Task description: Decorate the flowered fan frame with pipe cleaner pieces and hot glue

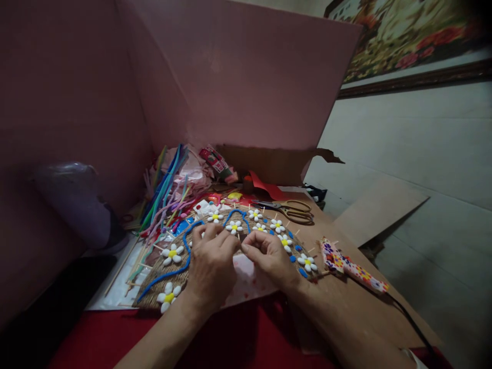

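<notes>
A jute-wound ring (175,277) lies on the table, dotted with white flowers with yellow centres (172,253) and a blue pipe cleaner (187,245) curving over it. My left hand (211,261) rests on the ring's middle, fingers curled in a pinch. My right hand (269,256) meets it fingertip to fingertip, also pinched. What the fingertips hold between them is too small to make out. Thin wooden sticks poke out around the ring's rim.
A patterned glue gun (351,266) with a black cord lies at the right. Gold-handled scissors (294,209) sit behind the ring. Pipe cleaners (165,187) and packets pile at the back. Pink board walls (238,77) stand behind and left. Red cloth (154,338) covers the near edge.
</notes>
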Action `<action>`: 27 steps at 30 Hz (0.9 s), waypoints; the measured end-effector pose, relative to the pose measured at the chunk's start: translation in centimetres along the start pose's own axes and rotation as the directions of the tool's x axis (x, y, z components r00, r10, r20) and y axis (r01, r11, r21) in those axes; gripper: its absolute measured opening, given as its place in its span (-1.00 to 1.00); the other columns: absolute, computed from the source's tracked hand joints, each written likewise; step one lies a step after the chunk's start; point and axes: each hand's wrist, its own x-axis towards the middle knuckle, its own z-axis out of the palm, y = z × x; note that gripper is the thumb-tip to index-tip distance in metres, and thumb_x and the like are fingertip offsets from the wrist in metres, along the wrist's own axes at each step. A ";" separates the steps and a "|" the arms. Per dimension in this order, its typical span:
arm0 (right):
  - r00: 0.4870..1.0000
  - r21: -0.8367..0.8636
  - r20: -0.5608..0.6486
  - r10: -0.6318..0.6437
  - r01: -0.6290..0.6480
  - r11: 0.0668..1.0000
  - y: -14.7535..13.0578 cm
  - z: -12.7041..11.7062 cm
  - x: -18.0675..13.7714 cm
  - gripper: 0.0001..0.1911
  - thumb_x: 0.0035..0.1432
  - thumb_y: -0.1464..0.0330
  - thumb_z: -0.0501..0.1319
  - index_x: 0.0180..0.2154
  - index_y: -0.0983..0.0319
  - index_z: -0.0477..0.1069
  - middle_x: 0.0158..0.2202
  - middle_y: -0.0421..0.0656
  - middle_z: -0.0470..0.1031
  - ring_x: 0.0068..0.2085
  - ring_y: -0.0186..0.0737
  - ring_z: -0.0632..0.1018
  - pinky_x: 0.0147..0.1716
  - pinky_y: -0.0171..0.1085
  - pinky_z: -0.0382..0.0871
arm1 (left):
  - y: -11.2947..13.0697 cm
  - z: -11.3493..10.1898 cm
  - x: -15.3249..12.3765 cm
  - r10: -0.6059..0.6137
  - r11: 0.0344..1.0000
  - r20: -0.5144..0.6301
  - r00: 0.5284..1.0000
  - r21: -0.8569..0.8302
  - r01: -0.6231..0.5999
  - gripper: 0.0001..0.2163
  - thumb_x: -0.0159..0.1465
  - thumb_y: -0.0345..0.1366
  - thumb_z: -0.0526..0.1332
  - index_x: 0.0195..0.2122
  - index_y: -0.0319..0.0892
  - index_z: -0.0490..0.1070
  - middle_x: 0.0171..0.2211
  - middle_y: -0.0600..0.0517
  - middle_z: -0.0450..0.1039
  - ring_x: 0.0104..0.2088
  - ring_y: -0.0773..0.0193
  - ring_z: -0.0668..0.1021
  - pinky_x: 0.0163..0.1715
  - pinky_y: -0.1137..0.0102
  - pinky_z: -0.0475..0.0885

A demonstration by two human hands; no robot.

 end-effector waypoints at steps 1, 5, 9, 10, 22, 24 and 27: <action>1.000 0.064 0.002 0.023 -0.023 0.998 -0.1 0.0 0.0 -0.80 0.00 0.28 0.24 -0.52 0.26 0.32 -0.63 -0.32 0.19 -0.60 -0.45 0.17 -0.62 -0.40 0.01 | -0.1 0.0 0.0 -0.081 0.989 -0.018 0.997 -0.124 0.078 -0.87 0.16 -0.46 0.13 -0.50 -0.19 0.40 -0.51 -0.01 0.43 -0.30 0.12 0.43 -0.23 0.18 0.23; 0.993 0.278 0.037 0.114 -0.120 0.953 -0.3 0.0 -0.2 -0.77 0.03 0.22 0.23 -0.48 0.24 0.29 -0.71 -0.40 0.07 -0.69 -0.51 0.02 -0.71 -0.41 -0.16 | -0.2 0.1 0.1 -0.390 0.717 0.139 0.910 -0.575 0.395 -0.91 0.14 -0.29 0.23 -0.43 -0.18 0.47 -0.46 0.01 0.44 -0.42 0.24 0.45 -0.40 0.35 0.32; 0.997 0.251 0.000 0.082 -0.079 0.965 0.0 0.0 -0.2 -0.75 0.01 0.22 0.26 -0.49 0.26 0.31 -0.70 -0.38 0.11 -0.68 -0.51 0.07 -0.70 -0.41 -0.11 | -0.2 0.2 0.1 -0.434 0.659 0.193 0.880 -0.598 0.456 -0.91 0.13 -0.29 0.24 -0.41 -0.18 0.50 -0.44 0.03 0.47 -0.41 0.27 0.47 -0.39 0.39 0.32; 0.997 0.236 -0.010 0.071 -0.067 0.970 0.0 0.0 -0.2 -0.75 0.00 0.22 0.26 -0.49 0.26 0.32 -0.69 -0.37 0.12 -0.68 -0.50 0.08 -0.69 -0.41 -0.10 | -0.1 0.2 0.2 -0.429 0.682 0.173 0.887 -0.582 0.443 -0.91 0.13 -0.30 0.24 -0.42 -0.18 0.50 -0.45 0.03 0.47 -0.41 0.28 0.46 -0.40 0.40 0.32; 0.962 -0.371 -0.015 -0.273 0.248 0.895 0.0 -0.1 -0.8 -0.91 0.16 0.39 0.11 -0.39 0.23 0.35 -0.47 -0.21 0.34 -0.44 -0.32 0.35 -0.42 -0.33 0.19 | -1.0 0.0 0.2 -0.226 0.947 -0.058 0.972 -0.245 0.205 -0.92 0.16 -0.45 0.14 -0.40 -0.23 0.41 -0.42 -0.03 0.40 -0.34 0.23 0.43 -0.33 0.33 0.33; 0.919 -0.503 0.099 -0.382 0.378 0.778 0.0 -0.2 -1.0 -0.90 0.16 0.45 0.08 -0.34 0.23 0.35 -0.43 -0.16 0.37 -0.40 -0.28 0.38 -0.37 -0.30 0.20 | -1.2 0.2 0.2 -0.176 0.970 -0.052 0.983 -0.177 0.165 -0.91 0.16 -0.47 0.12 -0.41 -0.23 0.41 -0.43 -0.04 0.39 -0.34 0.20 0.42 -0.31 0.30 0.33; 0.846 -0.567 0.275 -0.457 0.526 0.634 0.1 -0.4 -1.1 -0.84 0.15 0.51 0.04 -0.30 0.22 0.36 -0.42 -0.13 0.38 -0.37 -0.23 0.38 -0.36 -0.27 0.19 | -1.4 0.2 0.2 -0.166 0.975 0.023 0.986 -0.148 0.167 -0.89 0.16 -0.47 0.12 -0.45 -0.21 0.41 -0.46 -0.03 0.37 -0.34 0.19 0.40 -0.32 0.29 0.33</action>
